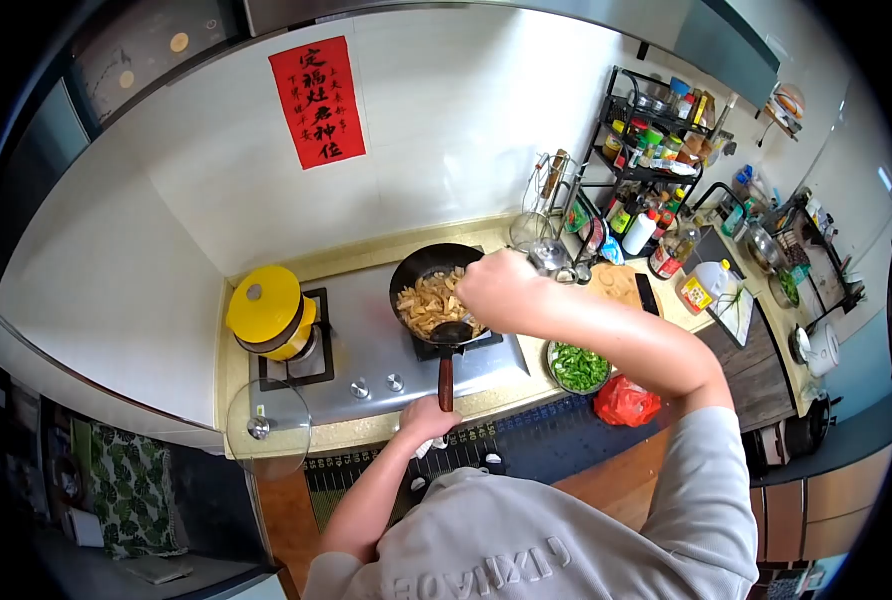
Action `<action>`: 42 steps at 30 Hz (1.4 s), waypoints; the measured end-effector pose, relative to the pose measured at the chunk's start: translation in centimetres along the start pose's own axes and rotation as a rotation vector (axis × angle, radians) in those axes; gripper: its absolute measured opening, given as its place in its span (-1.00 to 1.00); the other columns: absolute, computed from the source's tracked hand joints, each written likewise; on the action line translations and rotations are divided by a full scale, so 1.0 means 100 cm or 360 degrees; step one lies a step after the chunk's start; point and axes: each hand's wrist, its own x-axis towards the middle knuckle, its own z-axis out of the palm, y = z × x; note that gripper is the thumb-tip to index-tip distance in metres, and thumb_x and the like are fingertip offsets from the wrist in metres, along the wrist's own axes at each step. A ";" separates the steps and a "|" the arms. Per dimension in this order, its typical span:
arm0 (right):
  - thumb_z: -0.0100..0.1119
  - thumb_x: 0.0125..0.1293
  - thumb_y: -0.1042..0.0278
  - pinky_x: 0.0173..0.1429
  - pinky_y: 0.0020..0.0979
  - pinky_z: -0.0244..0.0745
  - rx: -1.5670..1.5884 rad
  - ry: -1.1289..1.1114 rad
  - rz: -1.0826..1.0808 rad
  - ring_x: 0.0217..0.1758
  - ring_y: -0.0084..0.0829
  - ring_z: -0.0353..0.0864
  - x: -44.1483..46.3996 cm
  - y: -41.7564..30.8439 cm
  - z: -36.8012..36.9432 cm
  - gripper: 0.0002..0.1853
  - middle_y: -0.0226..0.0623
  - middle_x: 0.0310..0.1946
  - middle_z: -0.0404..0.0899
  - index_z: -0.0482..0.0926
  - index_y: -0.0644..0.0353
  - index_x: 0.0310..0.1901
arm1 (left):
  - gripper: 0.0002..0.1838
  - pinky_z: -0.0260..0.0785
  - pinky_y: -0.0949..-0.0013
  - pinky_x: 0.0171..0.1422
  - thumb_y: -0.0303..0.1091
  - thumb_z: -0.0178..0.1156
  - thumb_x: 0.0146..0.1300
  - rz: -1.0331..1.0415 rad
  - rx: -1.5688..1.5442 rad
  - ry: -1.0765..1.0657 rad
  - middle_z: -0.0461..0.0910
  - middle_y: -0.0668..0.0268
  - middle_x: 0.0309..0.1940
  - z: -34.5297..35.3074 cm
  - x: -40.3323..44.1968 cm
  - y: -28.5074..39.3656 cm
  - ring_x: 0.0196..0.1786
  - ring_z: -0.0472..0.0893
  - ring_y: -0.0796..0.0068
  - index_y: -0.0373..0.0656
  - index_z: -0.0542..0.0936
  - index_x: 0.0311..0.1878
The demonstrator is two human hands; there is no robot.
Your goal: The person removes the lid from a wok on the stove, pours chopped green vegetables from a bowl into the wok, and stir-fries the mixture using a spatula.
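Note:
A dark wok (pixel 421 262) with a brown wooden handle (pixel 446 378) sits on the right burner. Pale brown sliced food (pixel 428 303) fills its base. My left hand (pixel 428 418) is closed round the near end of the handle. Above the right side of the wok, my right hand (pixel 501 290) is closed in a fist; whatever it grips is hidden by the hand. A dark rounded piece (pixel 452 333), perhaps a utensil head, lies at the wok's near side. Just right of the stove stands a bowl of chopped green vegetables (pixel 578 367).
A yellow pot (pixel 266 305) occupies the left burner, with a glass lid (pixel 269 425) near the counter's front edge. A red plastic bag (pixel 626 400) lies beside the greens. Further right are a spice rack (pixel 656 130), an oil jug (pixel 704 286) and a cutting board (pixel 616 284).

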 end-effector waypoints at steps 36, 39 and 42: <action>0.05 0.40 0.35 -0.29 -0.24 0.66 -0.0005 0.0106 -0.0061 -0.27 -0.27 0.79 -0.001 0.044 0.183 -0.65 -0.24 -0.28 0.74 0.62 0.12 0.16 | -0.61 0.48 0.12 0.21 0.02 0.31 0.00 -0.0125 0.0031 0.0007 0.75 0.10 -0.09 0.003 0.001 0.005 0.06 0.69 0.09 -0.02 0.74 -0.18; 0.05 0.39 0.36 -0.34 -0.25 0.64 -0.0021 0.0113 0.0056 -0.29 -0.28 0.79 -0.039 0.048 0.168 -0.65 -0.25 -0.32 0.74 0.63 0.10 0.17 | -0.60 0.48 0.13 0.21 0.02 0.31 0.00 -0.0131 0.0026 0.0007 0.75 0.10 -0.08 0.002 0.000 0.006 0.06 0.69 0.09 -0.02 0.74 -0.18; 0.08 0.36 0.39 -0.30 -0.25 0.66 0.0131 -0.0107 0.0250 -0.28 -0.24 0.80 -0.065 0.047 0.133 -0.71 -0.24 -0.36 0.74 0.71 0.15 0.02 | -0.67 0.50 0.16 0.07 -0.02 0.33 -0.03 -0.0087 -0.0001 0.0094 0.74 0.13 -0.24 0.005 0.001 0.003 -0.09 0.71 0.14 -0.07 0.67 -0.31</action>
